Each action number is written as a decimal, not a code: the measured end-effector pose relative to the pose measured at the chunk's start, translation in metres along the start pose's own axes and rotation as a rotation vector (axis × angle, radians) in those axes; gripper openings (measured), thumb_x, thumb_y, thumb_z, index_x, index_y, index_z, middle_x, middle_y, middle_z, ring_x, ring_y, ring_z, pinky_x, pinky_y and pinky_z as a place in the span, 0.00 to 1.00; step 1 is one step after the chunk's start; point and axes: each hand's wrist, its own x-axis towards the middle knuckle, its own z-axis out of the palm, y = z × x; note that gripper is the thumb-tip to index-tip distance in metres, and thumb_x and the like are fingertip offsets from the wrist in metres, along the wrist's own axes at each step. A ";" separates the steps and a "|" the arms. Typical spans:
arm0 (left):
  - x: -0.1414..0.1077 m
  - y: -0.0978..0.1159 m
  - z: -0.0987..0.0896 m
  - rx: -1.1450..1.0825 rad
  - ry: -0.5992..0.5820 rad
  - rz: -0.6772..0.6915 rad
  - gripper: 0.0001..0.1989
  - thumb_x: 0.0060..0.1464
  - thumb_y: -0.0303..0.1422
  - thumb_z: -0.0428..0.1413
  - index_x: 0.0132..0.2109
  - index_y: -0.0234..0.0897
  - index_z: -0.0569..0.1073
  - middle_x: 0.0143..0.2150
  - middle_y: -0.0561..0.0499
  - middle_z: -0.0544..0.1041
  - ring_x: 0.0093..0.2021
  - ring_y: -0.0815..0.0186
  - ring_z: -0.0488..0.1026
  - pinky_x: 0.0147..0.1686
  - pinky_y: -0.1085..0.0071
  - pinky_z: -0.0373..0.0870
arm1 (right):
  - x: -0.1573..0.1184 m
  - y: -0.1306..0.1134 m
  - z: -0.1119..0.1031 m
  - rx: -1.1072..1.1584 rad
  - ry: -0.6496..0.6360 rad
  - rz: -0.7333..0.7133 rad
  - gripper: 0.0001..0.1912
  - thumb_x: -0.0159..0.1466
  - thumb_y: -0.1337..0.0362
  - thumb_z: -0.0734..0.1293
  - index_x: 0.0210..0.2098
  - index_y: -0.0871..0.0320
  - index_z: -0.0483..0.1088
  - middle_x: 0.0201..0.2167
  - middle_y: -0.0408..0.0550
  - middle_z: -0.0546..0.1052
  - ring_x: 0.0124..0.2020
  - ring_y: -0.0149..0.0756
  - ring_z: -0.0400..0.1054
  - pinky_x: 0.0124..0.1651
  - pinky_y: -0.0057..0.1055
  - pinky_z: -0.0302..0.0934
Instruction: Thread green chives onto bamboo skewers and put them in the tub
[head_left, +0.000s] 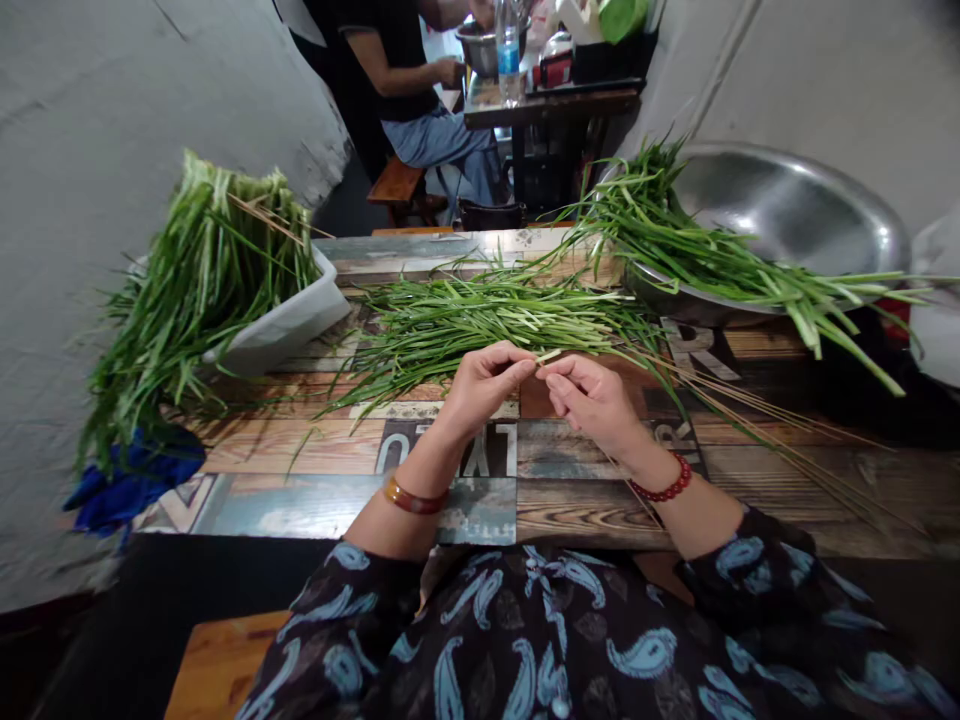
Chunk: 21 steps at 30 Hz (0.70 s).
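My left hand (487, 385) pinches a garlic chive (550, 355) between thumb and index finger; its pale end shows between my fingertips. Close beside it, my right hand (592, 398) is closed, thumb and index finger meeting at that same end. A thin bamboo skewer (634, 490) runs from under my right hand back toward my body; its tip is hidden by the fingers. Just beyond both hands lies a loose pile of garlic chives (487, 315), pale ends mostly to the right. Several bamboo skewers (757, 400) lie on the table right of my right hand.
A white plastic bin (289, 318) heaped with chives stands at left, above a blue cloth (135, 480). At right, a large steel bowl (795, 200) holds more chives hanging over its rim. Beyond the wooden table (300, 500), a person (405, 80) sits by another table (555, 105) with a bottle (508, 60).
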 end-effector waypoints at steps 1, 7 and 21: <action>0.000 0.000 0.000 -0.039 0.010 -0.039 0.15 0.49 0.43 0.65 0.31 0.34 0.79 0.27 0.52 0.74 0.26 0.72 0.65 0.28 0.74 0.62 | 0.000 -0.001 0.000 -0.022 0.001 -0.012 0.18 0.65 0.50 0.64 0.40 0.60 0.71 0.17 0.35 0.67 0.13 0.22 0.54 0.16 0.22 0.48; 0.002 -0.002 -0.004 -0.189 -0.003 -0.174 0.15 0.48 0.43 0.66 0.32 0.33 0.78 0.22 0.55 0.69 0.20 0.75 0.61 0.21 0.77 0.57 | -0.001 -0.001 0.005 -0.123 0.033 -0.050 0.16 0.66 0.52 0.63 0.38 0.60 0.72 0.17 0.36 0.67 0.15 0.24 0.56 0.19 0.23 0.51; 0.003 -0.006 -0.002 -0.266 -0.020 -0.319 0.16 0.41 0.41 0.69 0.28 0.31 0.79 0.21 0.55 0.69 0.20 0.78 0.55 0.20 0.77 0.47 | -0.003 0.011 0.011 -0.198 0.102 -0.120 0.10 0.65 0.59 0.62 0.33 0.58 0.69 0.15 0.36 0.65 0.16 0.26 0.58 0.23 0.25 0.53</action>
